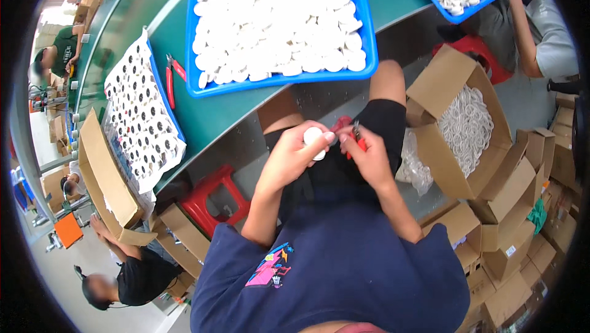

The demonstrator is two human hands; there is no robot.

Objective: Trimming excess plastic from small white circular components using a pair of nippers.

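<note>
Above my lap, my left hand point(291, 156) is closed around white round plastic pieces point(313, 136). My right hand point(372, 160) grips small red-handled cutting pliers point(361, 143), and its fingertips are close to those of the left hand. Whatever lies between the fingertips is too small to make out. In front of me a blue tray point(370, 47) on the green table point(215, 115) holds a heap of similar white round pieces point(270, 32). Another pair of red-handled pliers point(170, 85) lies left of the tray.
At left, a sheet point(138, 112) carries rows of white parts with dark centres, beside a cardboard box point(101, 173). A red stool point(215, 198) stands below. On the right are a carton of white rings point(468, 127), stacked cartons point(516, 253) and a co-worker's arm point(522, 26) by another blue tray point(458, 18).
</note>
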